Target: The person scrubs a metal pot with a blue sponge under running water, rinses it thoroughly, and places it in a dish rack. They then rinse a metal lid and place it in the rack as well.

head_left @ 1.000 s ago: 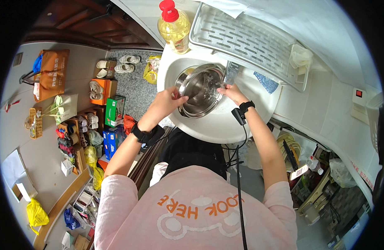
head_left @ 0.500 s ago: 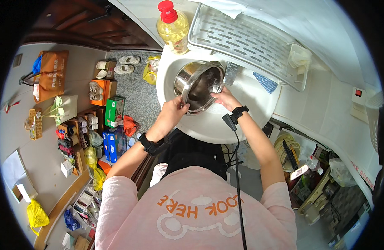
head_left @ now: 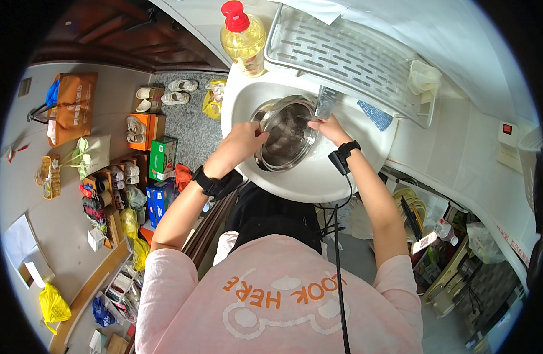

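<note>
A shiny stainless steel pot (head_left: 288, 144) sits in the white sink (head_left: 342, 177), its round mouth facing up and wet inside. My left hand (head_left: 245, 141) grips the pot's left rim with fingers curled over the edge. On the opposite side, my right hand (head_left: 330, 128) pinches the right rim between thumb and fingers. The metal faucet (head_left: 326, 101) comes down just beyond the pot, close to my right hand. Black straps circle both wrists. My hands hide parts of the rim.
A red-capped bottle of yellow liquid (head_left: 244, 44) stands behind the sink. A slotted plastic rack (head_left: 342, 56) lies along the back, and a blue striped cloth (head_left: 374, 116) hangs below it. A black cable (head_left: 337, 265) runs down from my right wrist. Shoes and boxes (head_left: 163, 158) are at the left.
The pot has tipped from a steep tilt to a more level position, so its inside shows more. My left hand has moved up slightly, and my right hand has shifted a little right and up.
</note>
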The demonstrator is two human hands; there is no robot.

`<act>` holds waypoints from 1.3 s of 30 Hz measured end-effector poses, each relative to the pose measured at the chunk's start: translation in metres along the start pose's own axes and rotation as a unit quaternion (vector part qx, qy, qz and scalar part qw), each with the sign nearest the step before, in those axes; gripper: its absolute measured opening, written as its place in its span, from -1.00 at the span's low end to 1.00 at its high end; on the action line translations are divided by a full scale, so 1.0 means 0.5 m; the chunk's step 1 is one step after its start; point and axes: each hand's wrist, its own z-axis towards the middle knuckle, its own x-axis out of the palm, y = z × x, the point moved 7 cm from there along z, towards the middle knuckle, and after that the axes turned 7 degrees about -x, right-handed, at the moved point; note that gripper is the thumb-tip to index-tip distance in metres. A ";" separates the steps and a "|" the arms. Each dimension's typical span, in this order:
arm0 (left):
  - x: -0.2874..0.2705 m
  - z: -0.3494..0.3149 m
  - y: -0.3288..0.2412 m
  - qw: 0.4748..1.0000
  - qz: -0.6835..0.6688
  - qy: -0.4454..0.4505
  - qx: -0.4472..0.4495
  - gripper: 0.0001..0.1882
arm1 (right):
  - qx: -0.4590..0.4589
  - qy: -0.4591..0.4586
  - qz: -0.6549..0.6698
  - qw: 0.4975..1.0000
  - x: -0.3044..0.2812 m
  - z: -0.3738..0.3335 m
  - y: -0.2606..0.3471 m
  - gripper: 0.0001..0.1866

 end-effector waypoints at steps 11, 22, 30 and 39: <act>0.056 -0.055 0.020 0.989 -0.132 -0.069 -0.016 -0.68 | 0.168 0.035 0.301 0.938 0.111 -0.061 -0.075 -0.49; 0.013 -0.022 0.011 0.991 -0.064 0.085 -0.078 -0.51 | 0.071 0.023 0.056 0.996 0.013 -0.017 0.009 -0.57; 0.061 -0.016 0.061 0.988 -0.099 0.035 -0.114 -0.66 | -0.035 -0.077 0.000 0.996 -0.001 0.006 0.023 -0.65; 0.097 -0.049 0.062 0.991 -0.122 -0.025 -0.053 -0.69 | 0.146 -0.025 0.220 0.964 0.088 -0.044 -0.066 -0.57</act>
